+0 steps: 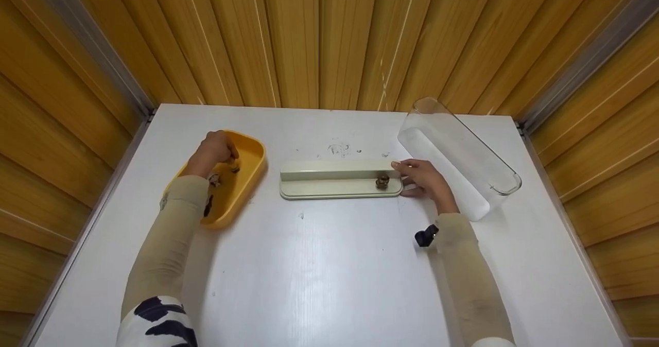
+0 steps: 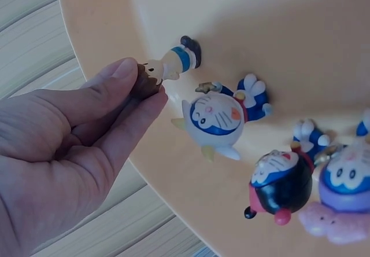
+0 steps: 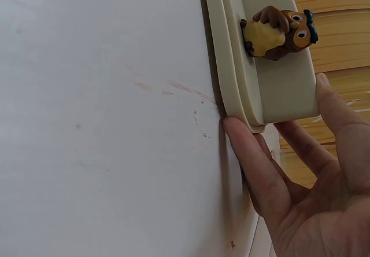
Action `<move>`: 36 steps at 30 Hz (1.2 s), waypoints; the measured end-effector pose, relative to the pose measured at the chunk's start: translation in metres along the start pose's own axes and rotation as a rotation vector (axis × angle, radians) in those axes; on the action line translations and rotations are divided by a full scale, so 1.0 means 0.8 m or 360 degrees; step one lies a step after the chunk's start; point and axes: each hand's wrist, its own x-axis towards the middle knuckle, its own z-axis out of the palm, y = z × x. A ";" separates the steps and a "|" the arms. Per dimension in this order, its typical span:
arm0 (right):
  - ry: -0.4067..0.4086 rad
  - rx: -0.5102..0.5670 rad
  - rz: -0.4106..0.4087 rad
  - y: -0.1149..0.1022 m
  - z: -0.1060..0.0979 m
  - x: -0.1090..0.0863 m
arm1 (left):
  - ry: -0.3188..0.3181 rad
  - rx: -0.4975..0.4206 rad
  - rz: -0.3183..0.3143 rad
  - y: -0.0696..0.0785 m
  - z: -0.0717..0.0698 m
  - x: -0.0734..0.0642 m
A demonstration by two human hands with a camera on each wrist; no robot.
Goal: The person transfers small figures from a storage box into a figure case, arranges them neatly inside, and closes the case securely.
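Note:
My left hand (image 1: 212, 150) reaches into a yellow tray (image 1: 257, 169) at the left. Thumb and fingertips pinch a small toy figurine (image 2: 180, 59) by its brown-haired head; its dark feet point away from the hand. Near it in the left wrist view lie a winking blue-and-white cat figurine (image 2: 215, 117) and one in a black-and-red outfit (image 2: 283, 182). At the table's middle is a pale green stepped display base (image 1: 329, 187), its right end held by my right hand (image 1: 425, 179). An owl figurine (image 3: 274, 32) with a dark cap stands on the lower step, near that hand.
A long transparent cover (image 1: 458, 146) lies slanted at the back right, beyond the right hand. Another figurine (image 2: 347, 182) in purple and pink lies in the tray. Yellow slatted panels (image 1: 293, 43) enclose the white table (image 1: 309, 264) at the back and sides.

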 end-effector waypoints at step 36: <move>-0.0055 0.0033 0.0016 -0.004 0.010 0.026 | 0.0079 0.0232 0.0358 0.062 -0.012 -0.029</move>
